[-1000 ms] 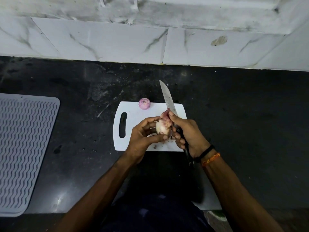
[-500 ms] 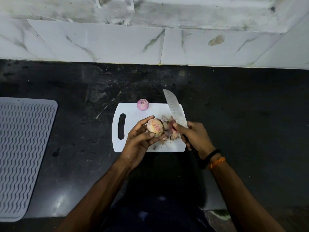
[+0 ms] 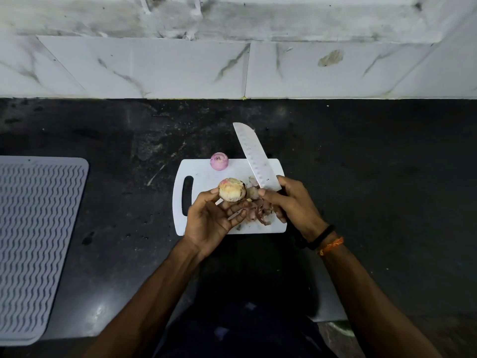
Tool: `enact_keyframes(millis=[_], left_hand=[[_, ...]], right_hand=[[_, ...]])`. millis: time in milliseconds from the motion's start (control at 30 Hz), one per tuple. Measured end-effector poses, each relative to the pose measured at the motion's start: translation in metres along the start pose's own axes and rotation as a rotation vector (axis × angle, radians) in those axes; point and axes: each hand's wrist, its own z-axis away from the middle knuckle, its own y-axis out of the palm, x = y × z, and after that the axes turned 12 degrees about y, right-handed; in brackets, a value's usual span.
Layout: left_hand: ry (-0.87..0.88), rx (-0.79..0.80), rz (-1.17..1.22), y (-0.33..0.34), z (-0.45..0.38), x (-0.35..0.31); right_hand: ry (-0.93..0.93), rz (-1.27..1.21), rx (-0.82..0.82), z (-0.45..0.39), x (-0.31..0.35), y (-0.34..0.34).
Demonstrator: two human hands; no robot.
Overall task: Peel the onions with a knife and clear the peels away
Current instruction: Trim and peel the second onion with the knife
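Holding a pale, partly peeled onion (image 3: 231,193) above the white plastic cutting board (image 3: 204,177), the left hand (image 3: 214,218) pinched it between thumb and fingertips, palm turned up. The right hand (image 3: 291,205) had its fingers curled tight round the dark handle of a broad steel knife (image 3: 255,158), whose dimpled blade slanted up and away past the board's far edge. A heap of purplish onion peels (image 3: 259,211) lay on the board's near right part, just beside the held onion and under both hands. A second, pinkish-purple peeled onion (image 3: 219,161) sat at the board's far edge, touching nothing else. Well left of the board, a grey ribbed drying mat (image 3: 36,241) lay on the black stone counter (image 3: 374,189).
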Motion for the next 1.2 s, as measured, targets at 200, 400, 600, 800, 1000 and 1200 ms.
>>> enact_keyframes(millis=[200,400,600,800,1000,1200], left_hand=[[-0.019,0.014,-0.054,0.003,0.001,-0.001],[0.004,0.015,0.048,0.004,0.001,-0.001],[0.039,0.028,0.141,0.001,-0.003,0.004],[0.083,0.060,0.101,-0.003,-0.005,0.003],[0.100,0.092,0.065,-0.004,-0.005,0.001],[0.031,0.050,0.153,-0.005,-0.005,0.003]], right_hand=[[-0.098,0.211,-0.072,0.002,0.004,0.008],[-0.125,0.297,-0.160,-0.004,0.000,0.008],[-0.096,0.284,-0.226,-0.003,-0.001,0.008],[-0.040,0.322,-0.282,-0.004,-0.004,-0.002],[-0.078,0.367,-0.172,-0.001,-0.002,-0.003],[-0.138,0.310,-0.124,0.000,0.002,0.002]])
